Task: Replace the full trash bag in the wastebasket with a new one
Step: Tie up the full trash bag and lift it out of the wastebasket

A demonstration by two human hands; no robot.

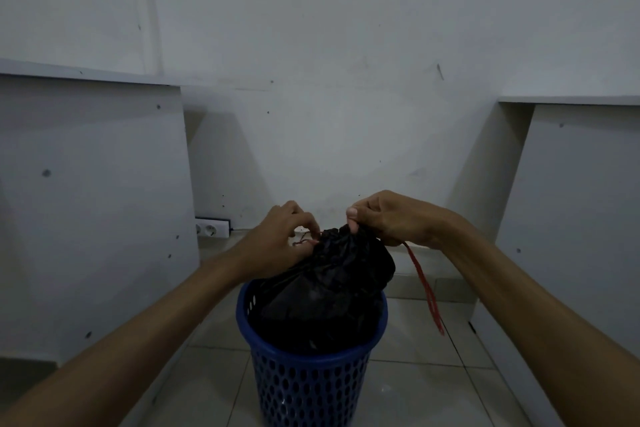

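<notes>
a full black trash bag (332, 284) sits upright in a blue perforated wastebasket (311, 381) on the tiled floor (433, 350), its gathered neck rising well above the rim and cinched almost closed. the right hand (388, 218) pinches the bunched plastic at the very top of the neck between thumb and curled fingers, and a red drawstring (427, 291) trails from under that hand, hanging loose down the right side of the basket. the left hand (284, 239) is curled against the left side of the neck, its fingertips pinching a short loop of the same red cord; how firmly it holds is hard to tell in the dim light. both hands meet directly over the bag, one on either side of the neck, so the bag hangs straight below them with its long axis vertical. judged from this, the tie-off is the step in hand and the lift comes after it: the pull would need to run straight up along that axis to clear the basket walls, and the right hand, already on top of the neck, looks better placed to take the weight. no new bag is in view. behind stand a white wall (346, 45), white panels to either side and a wall socket (212, 229) low on the left.
</notes>
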